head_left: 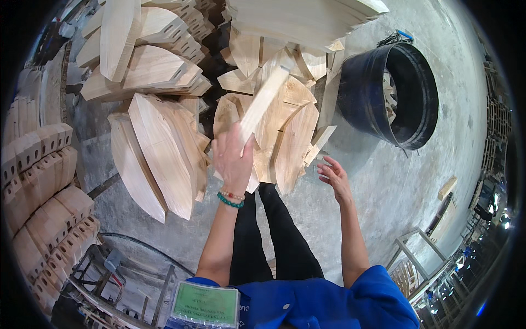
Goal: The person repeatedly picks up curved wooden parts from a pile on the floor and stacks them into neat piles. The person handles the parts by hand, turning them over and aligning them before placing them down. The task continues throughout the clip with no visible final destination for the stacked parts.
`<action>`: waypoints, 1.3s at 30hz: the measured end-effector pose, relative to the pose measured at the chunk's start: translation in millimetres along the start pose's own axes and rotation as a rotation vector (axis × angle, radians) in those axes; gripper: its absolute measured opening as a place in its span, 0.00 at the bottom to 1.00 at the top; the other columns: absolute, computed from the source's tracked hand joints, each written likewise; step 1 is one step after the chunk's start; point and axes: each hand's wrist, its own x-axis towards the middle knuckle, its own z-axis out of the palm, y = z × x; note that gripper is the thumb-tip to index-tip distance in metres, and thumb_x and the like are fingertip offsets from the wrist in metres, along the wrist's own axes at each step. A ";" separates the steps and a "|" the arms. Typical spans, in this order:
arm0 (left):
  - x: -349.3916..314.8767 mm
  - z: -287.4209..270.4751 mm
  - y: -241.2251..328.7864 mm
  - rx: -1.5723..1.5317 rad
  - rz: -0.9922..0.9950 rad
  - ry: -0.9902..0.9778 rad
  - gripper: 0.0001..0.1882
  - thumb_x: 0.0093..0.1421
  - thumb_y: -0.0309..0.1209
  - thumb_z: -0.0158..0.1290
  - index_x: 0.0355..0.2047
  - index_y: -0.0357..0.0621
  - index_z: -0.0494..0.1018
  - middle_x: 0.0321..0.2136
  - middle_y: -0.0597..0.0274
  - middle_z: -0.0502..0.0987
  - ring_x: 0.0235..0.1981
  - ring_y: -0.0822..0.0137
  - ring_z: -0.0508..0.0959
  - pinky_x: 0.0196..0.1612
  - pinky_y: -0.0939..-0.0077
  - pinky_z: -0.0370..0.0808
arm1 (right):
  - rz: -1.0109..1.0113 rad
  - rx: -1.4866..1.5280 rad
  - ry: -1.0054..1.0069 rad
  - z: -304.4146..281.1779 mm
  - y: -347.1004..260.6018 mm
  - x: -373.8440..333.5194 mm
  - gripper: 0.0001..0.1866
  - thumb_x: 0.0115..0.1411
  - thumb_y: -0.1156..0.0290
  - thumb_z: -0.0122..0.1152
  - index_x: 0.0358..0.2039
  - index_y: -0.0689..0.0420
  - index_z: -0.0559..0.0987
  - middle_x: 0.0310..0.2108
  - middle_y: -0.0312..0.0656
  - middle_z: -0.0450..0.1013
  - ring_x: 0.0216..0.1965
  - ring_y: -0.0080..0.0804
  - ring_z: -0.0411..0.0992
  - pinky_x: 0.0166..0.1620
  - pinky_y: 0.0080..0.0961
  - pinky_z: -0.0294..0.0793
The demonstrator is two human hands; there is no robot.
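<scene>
My left hand [234,156], with bead bracelets at its wrist, grips the near end of a pale wooden strip [265,101]. The strip slants away to the right above a stack of curved wooden pieces [296,145] in front of my legs. Out to the right of that stack, my right hand [335,176] hangs in the air with bent fingers apart and nothing in them. The thumb side of the left hand shows; part of its grip is hidden behind the strip.
A black tub [383,96] with wood offcuts inside stands on the concrete floor at right. Curved boards [164,148] lean in a pile at left. Drilled wooden blocks [52,203] are stacked at the far left. A metal frame [419,247] stands at lower right.
</scene>
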 end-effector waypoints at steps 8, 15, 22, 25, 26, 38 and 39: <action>12.9 18.4 -44.0 0.162 0.052 0.014 0.23 0.54 0.37 0.60 0.48 0.42 0.72 0.32 0.54 0.72 0.37 0.53 0.72 0.41 0.62 0.70 | 0.028 0.011 -0.104 30.5 -2.9 1.5 0.27 0.62 0.62 0.60 0.59 0.56 0.67 0.45 0.39 0.76 0.40 0.21 0.73 0.44 0.24 0.74; -9.3 5.6 -10.8 0.025 -0.010 0.053 0.23 0.54 0.35 0.60 0.48 0.40 0.70 0.33 0.53 0.71 0.38 0.51 0.72 0.39 0.58 0.70 | 0.023 0.067 0.001 12.6 10.6 5.3 0.24 0.62 0.65 0.58 0.58 0.56 0.68 0.42 0.40 0.76 0.38 0.23 0.73 0.43 0.24 0.75; -1.9 54.7 -32.9 0.104 0.001 -0.060 0.26 0.55 0.37 0.58 0.53 0.45 0.67 0.43 0.51 0.71 0.46 0.50 0.72 0.45 0.57 0.71 | -0.509 -0.502 0.361 61.8 54.9 35.2 0.46 0.48 0.65 0.71 0.64 0.63 0.56 0.55 0.57 0.64 0.55 0.49 0.65 0.57 0.40 0.65; 1.4 65.5 -29.0 0.011 -0.055 -0.110 0.26 0.56 0.38 0.58 0.53 0.45 0.65 0.46 0.51 0.71 0.47 0.50 0.73 0.46 0.58 0.72 | -0.609 -0.671 0.479 119.0 61.6 45.2 0.55 0.42 0.65 0.74 0.65 0.62 0.51 0.59 0.62 0.58 0.60 0.57 0.58 0.61 0.45 0.59; 1.7 67.7 -31.5 -0.010 -0.051 -0.108 0.27 0.56 0.38 0.58 0.54 0.45 0.65 0.46 0.50 0.71 0.48 0.50 0.73 0.45 0.58 0.72 | -0.587 -0.699 0.500 134.9 60.0 47.4 0.57 0.40 0.66 0.75 0.66 0.62 0.49 0.59 0.63 0.56 0.61 0.58 0.56 0.62 0.45 0.57; -3.4 36.7 -31.8 -0.148 -0.328 -0.128 0.21 0.58 0.37 0.56 0.49 0.42 0.70 0.45 0.48 0.76 0.46 0.48 0.76 0.44 0.60 0.73 | -0.146 0.431 -0.203 83.0 -1.3 -1.4 0.59 0.39 0.58 0.72 0.68 0.59 0.48 0.61 0.58 0.59 0.58 0.47 0.65 0.58 0.42 0.69; -9.3 26.8 -26.5 -0.167 -0.361 -0.084 0.21 0.58 0.36 0.57 0.49 0.41 0.70 0.44 0.48 0.76 0.45 0.49 0.76 0.44 0.61 0.73 | -0.051 0.561 -0.303 70.3 -8.7 -9.9 0.60 0.38 0.57 0.72 0.68 0.60 0.48 0.61 0.58 0.59 0.59 0.47 0.64 0.59 0.44 0.68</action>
